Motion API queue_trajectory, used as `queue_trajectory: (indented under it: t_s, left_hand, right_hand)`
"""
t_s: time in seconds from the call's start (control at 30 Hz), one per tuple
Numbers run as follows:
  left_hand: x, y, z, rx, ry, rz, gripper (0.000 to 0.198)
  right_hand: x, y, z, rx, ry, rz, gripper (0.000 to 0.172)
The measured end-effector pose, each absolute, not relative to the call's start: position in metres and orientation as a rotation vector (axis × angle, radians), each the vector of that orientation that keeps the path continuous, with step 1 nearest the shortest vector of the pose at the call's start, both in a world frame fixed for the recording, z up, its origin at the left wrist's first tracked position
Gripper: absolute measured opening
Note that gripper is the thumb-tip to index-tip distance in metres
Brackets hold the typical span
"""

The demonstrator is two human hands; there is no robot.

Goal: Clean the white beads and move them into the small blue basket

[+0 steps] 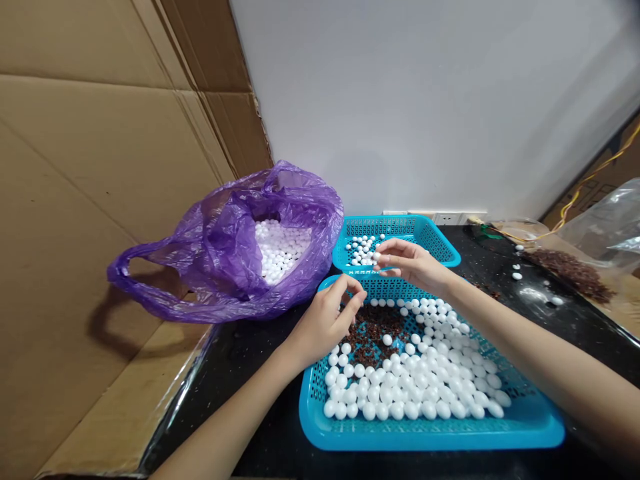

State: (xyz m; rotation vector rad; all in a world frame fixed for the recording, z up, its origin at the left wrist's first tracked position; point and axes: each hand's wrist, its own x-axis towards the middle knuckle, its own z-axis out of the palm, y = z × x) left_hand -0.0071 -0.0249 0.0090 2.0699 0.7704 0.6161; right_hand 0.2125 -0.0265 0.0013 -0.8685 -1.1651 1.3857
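My right hand (413,265) reaches over the near end of the far blue basket (447,250), a small white ball (376,256) pinched at its fingertips. Over the left far corner of the near blue basket (430,440), my left hand (333,312) has its thumb and fingers curled together; whatever may be between them is hidden. Many white balls (420,383) fill the front and right of the near basket. Dark brown crumbly bits (373,327) cover its back left part. A smaller group of white balls (361,248) lies in the far basket.
A purple plastic bag (215,247) holding white balls stands left of the baskets, against cardboard (100,167). On the black tabletop (505,300) at right lie stray balls and a brown heap (570,273). A clear bag (610,220), yellow cable (575,193) and wall sockets (447,218) are behind.
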Motion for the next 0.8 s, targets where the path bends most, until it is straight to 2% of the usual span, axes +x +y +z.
queue_trajectory:
  t_s: [0.13, 0.27, 0.37, 0.53, 0.7, 0.8]
  left_hand:
    - [-0.007, -0.026, 0.012, 2.172, 0.771, 0.566, 0.023]
    - [-0.006, -0.026, 0.013, 2.22, 0.78, 0.571, 0.023]
    - [-0.006, -0.025, 0.013, 2.257, 0.784, 0.57, 0.021]
    - [-0.005, -0.026, 0.016, 2.38, 0.748, 0.479, 0.018]
    - [-0.005, -0.026, 0.017, 2.587, 0.695, 0.231, 0.016]
    - [-0.006, -0.027, 0.016, 2.707, 0.615, 0.092, 0.015]
  right_hand:
    - [0.219, -0.018, -0.007, -1.003, -0.995, 1.085, 0.021]
    - [0.224, -0.015, -0.008, -1.106, -0.961, 0.972, 0.03]
    - [0.221, -0.02, -0.002, -1.158, -1.133, 0.924, 0.031]
    - [0.209, -0.036, 0.004, -1.212, -1.728, 1.112, 0.023]
    - [0.204, -0.041, 0.0, -1.206, -2.147, 1.366, 0.015]
    - [0.205, -0.039, -0.002, -1.185, -2.286, 1.449, 0.017]
